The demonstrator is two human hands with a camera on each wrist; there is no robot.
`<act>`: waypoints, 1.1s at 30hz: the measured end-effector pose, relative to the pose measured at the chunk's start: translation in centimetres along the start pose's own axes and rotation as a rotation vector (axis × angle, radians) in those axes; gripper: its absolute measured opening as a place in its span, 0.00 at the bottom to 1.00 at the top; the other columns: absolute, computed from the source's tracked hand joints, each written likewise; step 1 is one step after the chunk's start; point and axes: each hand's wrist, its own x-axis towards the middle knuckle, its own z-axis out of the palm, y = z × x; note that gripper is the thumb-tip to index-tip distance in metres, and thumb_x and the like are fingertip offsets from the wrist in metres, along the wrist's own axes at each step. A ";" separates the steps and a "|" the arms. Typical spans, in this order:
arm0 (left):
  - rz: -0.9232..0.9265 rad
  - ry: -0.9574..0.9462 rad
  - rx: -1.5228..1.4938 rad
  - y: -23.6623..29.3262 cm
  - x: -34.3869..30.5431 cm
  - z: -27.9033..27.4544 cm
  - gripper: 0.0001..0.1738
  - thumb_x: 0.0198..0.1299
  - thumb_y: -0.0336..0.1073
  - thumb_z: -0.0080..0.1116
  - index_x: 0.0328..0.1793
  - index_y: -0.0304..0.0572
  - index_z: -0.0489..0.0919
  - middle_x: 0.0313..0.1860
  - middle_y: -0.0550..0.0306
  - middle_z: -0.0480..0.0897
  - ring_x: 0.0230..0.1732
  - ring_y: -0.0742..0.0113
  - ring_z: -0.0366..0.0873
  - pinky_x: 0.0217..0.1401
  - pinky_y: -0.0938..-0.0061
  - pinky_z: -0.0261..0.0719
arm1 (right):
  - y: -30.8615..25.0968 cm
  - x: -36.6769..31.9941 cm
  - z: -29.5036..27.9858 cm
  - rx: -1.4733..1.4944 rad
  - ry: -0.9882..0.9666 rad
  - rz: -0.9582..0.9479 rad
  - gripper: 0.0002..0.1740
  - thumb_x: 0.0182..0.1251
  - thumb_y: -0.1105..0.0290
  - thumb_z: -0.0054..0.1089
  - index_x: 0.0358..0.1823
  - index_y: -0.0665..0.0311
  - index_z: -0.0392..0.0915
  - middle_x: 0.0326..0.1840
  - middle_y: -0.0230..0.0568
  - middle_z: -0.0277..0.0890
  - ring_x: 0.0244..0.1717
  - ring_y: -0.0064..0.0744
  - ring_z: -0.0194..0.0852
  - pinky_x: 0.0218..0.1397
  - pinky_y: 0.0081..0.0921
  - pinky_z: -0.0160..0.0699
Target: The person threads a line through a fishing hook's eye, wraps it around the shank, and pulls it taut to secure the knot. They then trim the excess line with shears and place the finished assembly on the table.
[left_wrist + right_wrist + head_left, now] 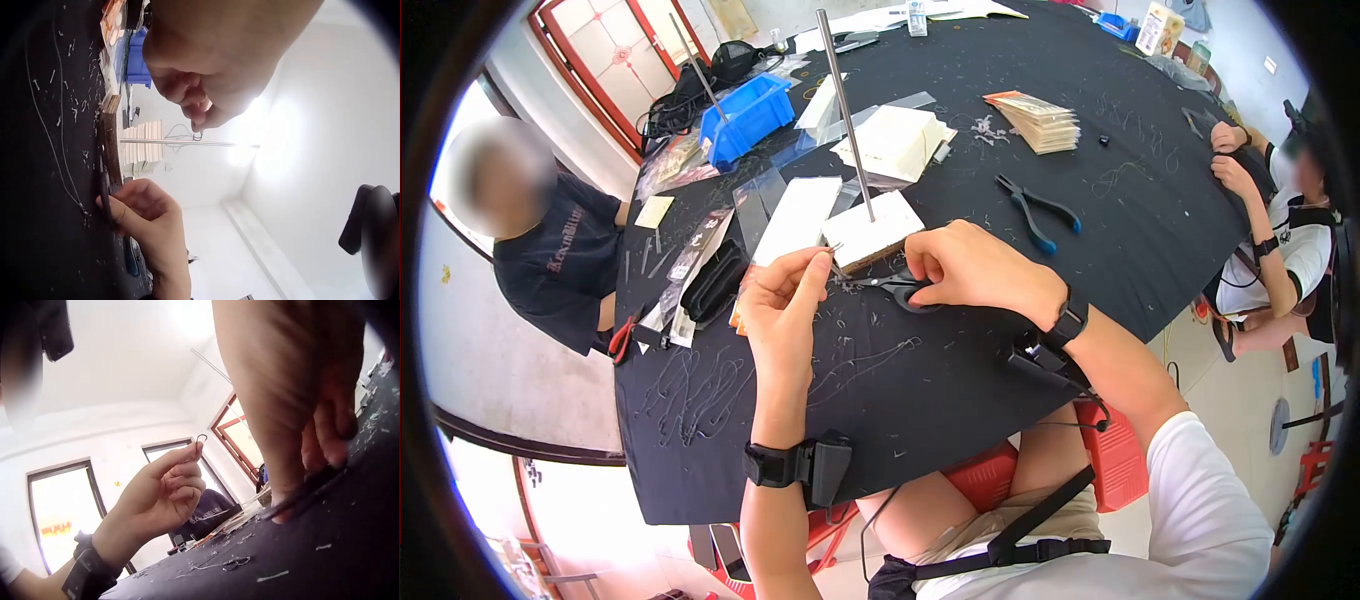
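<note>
My left hand (785, 305) is raised over the black table, thumb and forefinger pinching a small thin hook-shaped piece (202, 437); its curved end sticks up past the fingertips. To its right, my right hand (985, 268) has its fingers at the handles of black scissors (897, 284), which lie low at the tabletop with blades toward the left hand. Whether the blades are parted I cannot tell. Just beyond both hands stands a white-topped block (880, 228) with an upright metal rod (847, 105). In the left wrist view the rod (181, 143) passes beside the pinched piece.
Blue-handled pliers (1037, 215) lie right of the block. Behind are paper stacks (895, 140), packets (1035, 122) and a blue bin (750, 118). Thin cords (700, 395) and scraps cover the near left. A black case (716, 282) lies left. People sit at both sides.
</note>
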 end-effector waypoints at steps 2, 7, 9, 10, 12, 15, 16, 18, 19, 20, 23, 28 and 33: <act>-0.003 -0.011 -0.003 0.0 -0.1 0.0 0.08 0.56 0.28 0.60 0.41 0.32 0.81 0.25 0.66 0.78 0.26 0.84 0.70 0.29 0.90 0.63 | 0.1 0.1 0.1 0.043 -0.046 0.005 0.13 0.45 0.68 0.68 0.28 0.67 0.76 0.22 0.42 0.76 0.27 0.42 0.77 0.30 0.30 0.72; -0.019 -0.131 0.034 0.3 -0.4 0.0 0.03 0.55 0.25 0.58 0.36 0.33 0.79 0.24 0.67 0.77 0.25 0.85 0.70 0.28 0.90 0.63 | -1.3 0.3 0.6 0.351 0.288 -0.179 0.08 0.49 0.73 0.65 0.32 0.64 0.77 0.18 0.34 0.72 0.18 0.25 0.70 0.24 0.22 0.69; -0.026 -0.155 0.029 0.0 -0.4 0.2 0.03 0.55 0.25 0.58 0.35 0.33 0.79 0.23 0.67 0.77 0.24 0.85 0.70 0.28 0.90 0.63 | -1.4 0.3 0.9 0.367 0.344 -0.252 0.10 0.50 0.75 0.64 0.36 0.62 0.79 0.20 0.33 0.72 0.18 0.20 0.67 0.24 0.18 0.68; -0.032 -0.179 0.027 -0.1 -0.4 0.2 0.03 0.55 0.25 0.58 0.35 0.33 0.79 0.23 0.67 0.77 0.24 0.85 0.70 0.27 0.90 0.63 | -1.5 0.3 1.0 0.371 0.349 -0.316 0.11 0.50 0.75 0.64 0.37 0.62 0.79 0.22 0.34 0.73 0.19 0.21 0.68 0.25 0.18 0.68; -0.047 -0.220 0.061 -0.1 -0.5 0.2 0.04 0.56 0.26 0.58 0.37 0.34 0.79 0.24 0.67 0.77 0.24 0.86 0.69 0.28 0.90 0.62 | -1.5 0.2 1.3 0.408 0.327 -0.410 0.13 0.50 0.76 0.64 0.40 0.60 0.79 0.29 0.35 0.75 0.21 0.21 0.70 0.26 0.18 0.70; -0.047 -0.266 0.085 -0.5 -0.5 0.3 0.06 0.56 0.29 0.59 0.39 0.35 0.80 0.26 0.67 0.78 0.25 0.86 0.69 0.28 0.90 0.61 | -1.3 0.4 1.8 0.391 0.365 -0.450 0.13 0.50 0.78 0.65 0.40 0.60 0.81 0.30 0.33 0.77 0.22 0.18 0.69 0.25 0.16 0.66; -0.033 -0.270 0.075 -0.6 -0.5 0.3 0.07 0.56 0.30 0.59 0.40 0.35 0.80 0.27 0.67 0.79 0.25 0.86 0.69 0.28 0.90 0.61 | -1.3 0.4 1.8 0.392 0.365 -0.449 0.13 0.50 0.78 0.65 0.40 0.60 0.81 0.30 0.33 0.77 0.22 0.18 0.69 0.25 0.16 0.66; -0.039 -0.273 0.091 -0.4 -0.6 0.4 0.08 0.57 0.31 0.59 0.40 0.35 0.80 0.26 0.67 0.78 0.24 0.86 0.68 0.26 0.90 0.60 | -1.2 0.3 1.7 0.408 0.367 -0.423 0.11 0.51 0.78 0.64 0.38 0.60 0.82 0.30 0.32 0.77 0.22 0.18 0.69 0.24 0.16 0.65; -0.042 -0.276 0.107 -0.2 -0.6 0.5 0.09 0.57 0.32 0.59 0.41 0.34 0.80 0.26 0.67 0.77 0.24 0.86 0.67 0.25 0.91 0.59 | -1.2 0.3 1.7 0.409 0.367 -0.423 0.11 0.51 0.78 0.64 0.38 0.60 0.82 0.30 0.32 0.77 0.22 0.18 0.69 0.24 0.16 0.65; -0.043 -0.275 0.108 0.0 -0.6 0.5 0.09 0.57 0.32 0.59 0.41 0.34 0.80 0.26 0.67 0.77 0.24 0.86 0.67 0.25 0.91 0.59 | -1.3 0.2 1.6 0.412 0.364 -0.408 0.09 0.52 0.78 0.63 0.36 0.62 0.80 0.28 0.33 0.76 0.21 0.19 0.70 0.25 0.17 0.67; -0.060 -0.285 0.097 0.1 -0.6 0.6 0.09 0.58 0.32 0.59 0.41 0.34 0.81 0.24 0.69 0.75 0.22 0.87 0.64 0.22 0.91 0.55 | -1.5 0.2 1.4 0.410 0.366 -0.390 0.05 0.53 0.78 0.61 0.33 0.65 0.77 0.26 0.34 0.74 0.20 0.20 0.70 0.25 0.18 0.68; -0.049 -0.267 0.077 -0.2 -0.6 0.6 0.09 0.58 0.33 0.59 0.41 0.34 0.80 0.23 0.70 0.73 0.22 0.87 0.62 0.21 0.91 0.52 | -1.6 0.1 1.4 0.428 0.384 -0.367 0.05 0.52 0.78 0.61 0.30 0.66 0.74 0.26 0.35 0.74 0.20 0.19 0.69 0.24 0.17 0.67; -0.034 -0.241 0.081 0.1 -0.7 0.6 0.09 0.58 0.33 0.59 0.41 0.34 0.81 0.23 0.70 0.74 0.21 0.87 0.62 0.21 0.91 0.52 | -1.9 0.0 1.3 0.429 0.431 -0.336 0.07 0.50 0.77 0.62 0.30 0.65 0.74 0.26 0.35 0.73 0.20 0.22 0.69 0.24 0.18 0.69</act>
